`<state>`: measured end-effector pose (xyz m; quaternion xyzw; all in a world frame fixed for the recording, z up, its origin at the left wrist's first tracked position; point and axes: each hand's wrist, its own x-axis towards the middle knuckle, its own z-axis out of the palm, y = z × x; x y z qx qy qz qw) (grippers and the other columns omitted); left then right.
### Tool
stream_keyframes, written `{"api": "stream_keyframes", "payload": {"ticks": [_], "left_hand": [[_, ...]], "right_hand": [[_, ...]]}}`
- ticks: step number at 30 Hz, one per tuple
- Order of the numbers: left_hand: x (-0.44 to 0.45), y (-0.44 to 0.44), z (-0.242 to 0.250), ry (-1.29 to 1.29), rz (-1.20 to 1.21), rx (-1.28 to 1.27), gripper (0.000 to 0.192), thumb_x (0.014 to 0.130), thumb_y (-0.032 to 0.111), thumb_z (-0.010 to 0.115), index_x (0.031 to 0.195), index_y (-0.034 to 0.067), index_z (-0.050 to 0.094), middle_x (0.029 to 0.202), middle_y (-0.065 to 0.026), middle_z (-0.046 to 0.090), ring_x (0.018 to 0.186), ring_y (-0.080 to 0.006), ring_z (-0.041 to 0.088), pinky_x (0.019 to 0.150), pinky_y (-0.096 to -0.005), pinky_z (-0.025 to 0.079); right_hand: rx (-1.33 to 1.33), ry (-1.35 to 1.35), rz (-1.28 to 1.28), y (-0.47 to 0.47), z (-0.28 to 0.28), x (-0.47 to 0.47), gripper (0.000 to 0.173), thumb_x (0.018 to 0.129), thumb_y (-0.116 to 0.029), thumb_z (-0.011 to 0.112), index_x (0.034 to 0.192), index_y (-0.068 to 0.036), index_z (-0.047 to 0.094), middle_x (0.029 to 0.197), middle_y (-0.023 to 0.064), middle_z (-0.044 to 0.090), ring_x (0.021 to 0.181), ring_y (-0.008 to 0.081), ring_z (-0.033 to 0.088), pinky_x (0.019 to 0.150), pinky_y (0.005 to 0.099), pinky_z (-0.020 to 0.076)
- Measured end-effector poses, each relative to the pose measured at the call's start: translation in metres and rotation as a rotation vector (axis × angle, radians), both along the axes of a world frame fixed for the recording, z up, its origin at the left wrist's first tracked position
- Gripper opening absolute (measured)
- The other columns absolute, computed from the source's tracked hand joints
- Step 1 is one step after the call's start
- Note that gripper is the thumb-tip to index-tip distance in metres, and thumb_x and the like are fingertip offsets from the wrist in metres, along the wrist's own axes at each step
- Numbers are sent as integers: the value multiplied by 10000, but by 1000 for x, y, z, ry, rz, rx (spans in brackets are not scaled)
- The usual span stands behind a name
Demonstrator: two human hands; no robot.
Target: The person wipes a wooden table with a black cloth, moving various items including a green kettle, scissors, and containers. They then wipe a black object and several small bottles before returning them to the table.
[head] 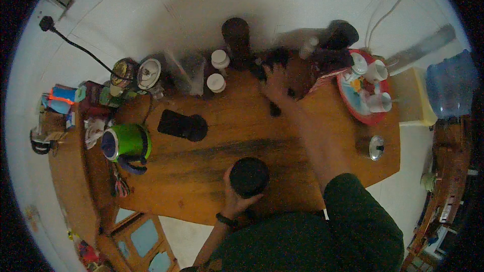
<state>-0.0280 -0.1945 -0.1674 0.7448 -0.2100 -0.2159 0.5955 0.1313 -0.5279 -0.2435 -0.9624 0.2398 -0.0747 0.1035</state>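
Note:
My left hand (pixel 238 203), with a dark band on its wrist, is wrapped around a round black object (pixel 249 176) near the table's front edge. Seen from above, this could be a container or a lid. My right hand (pixel 276 85) reaches to the back of the wooden table (pixel 211 196), its fingers at some small dark items (pixel 259 71). Blur and dim light hide whether it grips any of them. A dark upright object (pixel 236 36) rises just behind and left of that hand. On the table's left half lies a black object with a rounded end (pixel 183 125).
A green electric kettle (pixel 132 143) and scissors (pixel 121 187) are on the left. Two white-lidded jars (pixel 216 83) stand at the back. A red-rimmed tray (pixel 346 102) with white cups is at right, with a metal lid (pixel 376 147) nearer me. Beyond stands a blue water bottle (pixel 450 83).

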Motion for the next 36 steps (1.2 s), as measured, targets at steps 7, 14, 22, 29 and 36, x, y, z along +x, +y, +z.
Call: {"api": "stream_keyframes", "payload": {"ticks": [7, 14, 22, 29, 36], "left_hand": [[-4, -4, -11, 74, -32, -14, 1132, 538, 243, 913, 1392, 75, 189, 1346, -160, 384, 1243, -301, 412, 1050, -439, 355], [7, 0, 0, 70, -59, -6, 1115, 548, 214, 908, 1397, 72, 199, 1353, -156, 391, 1252, -297, 409, 1058, -442, 346], [10, -10, 8, 41, -52, -46, 1083, 568, 214, 899, 1394, 81, 210, 1353, -163, 395, 1253, -306, 409, 1054, -451, 349], [62, -47, 18, -51, 0, -162, 1056, 593, 181, 881, 1390, 84, 194, 1368, -158, 364, 1244, -308, 413, 1049, -450, 355], [125, -141, 29, -308, 58, -266, 1024, 586, 193, 875, 1380, 73, 240, 1354, -157, 371, 1237, -309, 411, 1051, -450, 343]], "right_hand": [[126, -85, -206, 50, -6, -72, 756, 821, -473, 597, 1390, -39, 351, 1343, 330, 366, 1264, 464, 347, 1064, 545, 260], [209, -103, -426, -16, 5, 3, 869, 780, -467, 639, 1402, 19, 275, 1352, 343, 353, 1298, 461, 302, 1079, 520, 251], [138, -199, -301, -39, -14, 40, 696, 736, -362, 675, 1322, -69, 440, 1362, 270, 383, 1287, 431, 321, 1065, 549, 252], [121, -104, 295, 1, -12, -47, 612, 707, -228, 696, 1276, -133, 493, 1359, 220, 394, 1272, 419, 345, 1048, 521, 301], [206, 89, 378, 48, 28, -221, 567, 708, -160, 700, 1246, -150, 520, 1347, 216, 400, 1259, 414, 355, 1030, 529, 314]]}}
